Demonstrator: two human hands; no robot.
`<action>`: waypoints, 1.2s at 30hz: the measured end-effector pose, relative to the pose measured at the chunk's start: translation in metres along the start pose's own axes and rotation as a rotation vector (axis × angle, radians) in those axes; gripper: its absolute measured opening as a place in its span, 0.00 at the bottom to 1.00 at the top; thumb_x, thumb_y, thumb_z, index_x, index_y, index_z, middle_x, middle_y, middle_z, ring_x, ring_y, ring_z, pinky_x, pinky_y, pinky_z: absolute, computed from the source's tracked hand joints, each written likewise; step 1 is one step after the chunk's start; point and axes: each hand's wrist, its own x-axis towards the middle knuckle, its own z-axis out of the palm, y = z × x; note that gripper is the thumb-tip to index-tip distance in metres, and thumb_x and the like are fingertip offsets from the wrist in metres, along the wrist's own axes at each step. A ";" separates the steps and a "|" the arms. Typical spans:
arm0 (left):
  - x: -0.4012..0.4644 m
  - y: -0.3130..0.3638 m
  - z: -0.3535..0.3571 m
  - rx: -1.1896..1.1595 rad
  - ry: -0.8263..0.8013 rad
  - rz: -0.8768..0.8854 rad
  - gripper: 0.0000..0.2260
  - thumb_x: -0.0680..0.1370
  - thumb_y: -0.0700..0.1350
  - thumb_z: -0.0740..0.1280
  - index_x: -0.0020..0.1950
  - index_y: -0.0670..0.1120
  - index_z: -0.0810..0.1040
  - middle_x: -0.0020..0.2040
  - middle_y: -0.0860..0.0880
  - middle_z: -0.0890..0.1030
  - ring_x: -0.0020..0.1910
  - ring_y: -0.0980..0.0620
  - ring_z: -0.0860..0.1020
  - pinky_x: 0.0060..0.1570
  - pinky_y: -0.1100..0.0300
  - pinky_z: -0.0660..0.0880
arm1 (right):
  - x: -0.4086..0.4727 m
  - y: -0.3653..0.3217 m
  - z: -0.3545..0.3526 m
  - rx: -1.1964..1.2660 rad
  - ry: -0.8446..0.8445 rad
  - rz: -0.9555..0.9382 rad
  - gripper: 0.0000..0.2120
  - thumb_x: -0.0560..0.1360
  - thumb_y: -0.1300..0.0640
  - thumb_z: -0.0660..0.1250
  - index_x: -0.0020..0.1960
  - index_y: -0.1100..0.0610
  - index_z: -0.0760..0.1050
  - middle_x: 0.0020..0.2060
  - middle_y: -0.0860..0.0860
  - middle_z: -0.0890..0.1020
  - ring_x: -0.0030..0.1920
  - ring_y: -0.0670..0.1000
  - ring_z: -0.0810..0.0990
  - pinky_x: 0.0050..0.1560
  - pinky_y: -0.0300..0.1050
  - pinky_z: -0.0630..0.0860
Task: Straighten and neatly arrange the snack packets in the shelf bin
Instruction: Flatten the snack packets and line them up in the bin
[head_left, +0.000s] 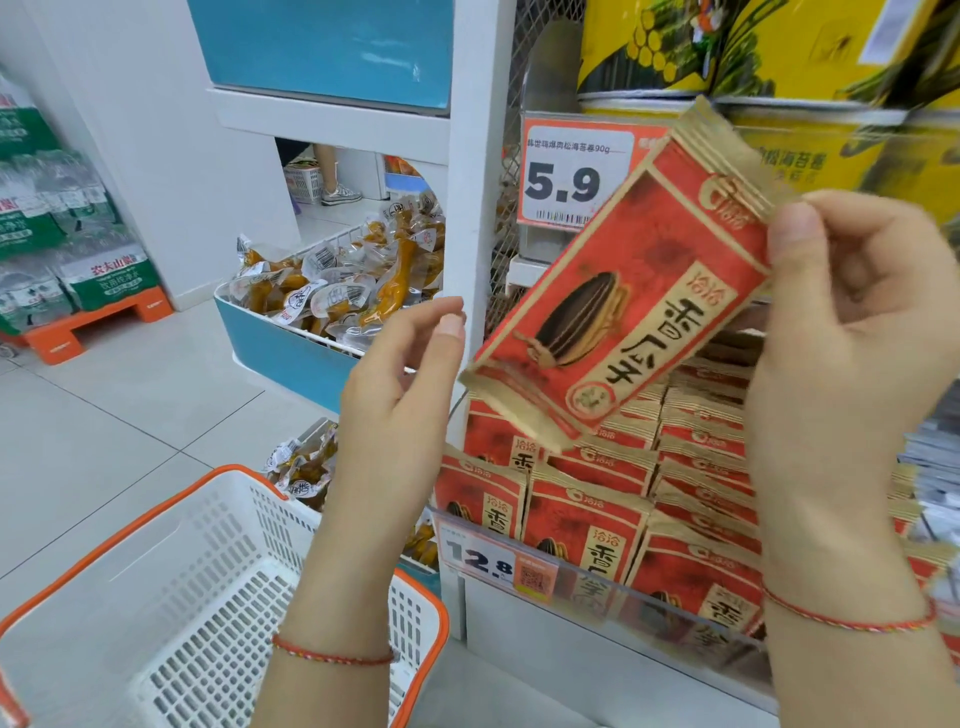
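1. The right hand (852, 332) has a small stack of red-and-gold sunflower seed packets (618, 291) pinched by one short end, thumb on the front, other fingers curled behind. The stack hangs tilted, its free end dipping down and across toward the other hand.

2. The left hand (400, 374) holds nothing. Its fingers are loosely bent and it sits just off the low corner of the stack, near it but not touching as far as I can tell.

3. Step-wise I'd say this is the "square up a handful" bit: packets are out of the bin and in the air, not yet back in. The next move probably needs the left hand to catch that loose end so the edges line up, then drop the stack upright into a row.

4. Right below both hands is the shelf bin (597, 577) with a clear front lip and a 12.8 price tag (480, 558). It holds more of the same packets: front ones stand upright facing out, ones further back lie stacked and a bit uneven.

5. Below the left wrist there's a white shopping basket (208, 587) with an orange rim; nothing visible inside.

6. Beyond the left hand, a blue-fronted bin (270, 343) holds loose clear-wrapped yellowish snacks (332, 291).

7. Above the right hand are yellow tubs (779, 57) and a 5.9 tag (571, 176).
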 end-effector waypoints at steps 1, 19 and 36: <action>0.000 0.005 0.002 -0.053 -0.051 -0.006 0.10 0.79 0.55 0.61 0.55 0.57 0.80 0.51 0.61 0.83 0.53 0.62 0.79 0.52 0.63 0.75 | 0.002 -0.001 -0.002 0.020 -0.022 0.040 0.05 0.79 0.54 0.65 0.45 0.45 0.74 0.39 0.45 0.78 0.39 0.45 0.78 0.38 0.47 0.77; -0.006 0.007 0.015 -0.454 -0.245 -0.503 0.14 0.82 0.49 0.60 0.47 0.45 0.83 0.35 0.47 0.83 0.31 0.54 0.81 0.29 0.64 0.77 | -0.022 -0.001 0.017 0.270 -0.560 0.649 0.05 0.72 0.52 0.68 0.43 0.52 0.82 0.37 0.49 0.85 0.38 0.47 0.83 0.34 0.38 0.77; -0.006 0.005 0.017 -0.493 -0.277 -0.504 0.16 0.83 0.50 0.59 0.51 0.43 0.83 0.36 0.45 0.83 0.32 0.51 0.81 0.31 0.61 0.79 | -0.024 -0.007 0.022 0.349 -0.534 0.729 0.07 0.77 0.58 0.65 0.43 0.57 0.80 0.36 0.51 0.85 0.34 0.46 0.82 0.37 0.41 0.80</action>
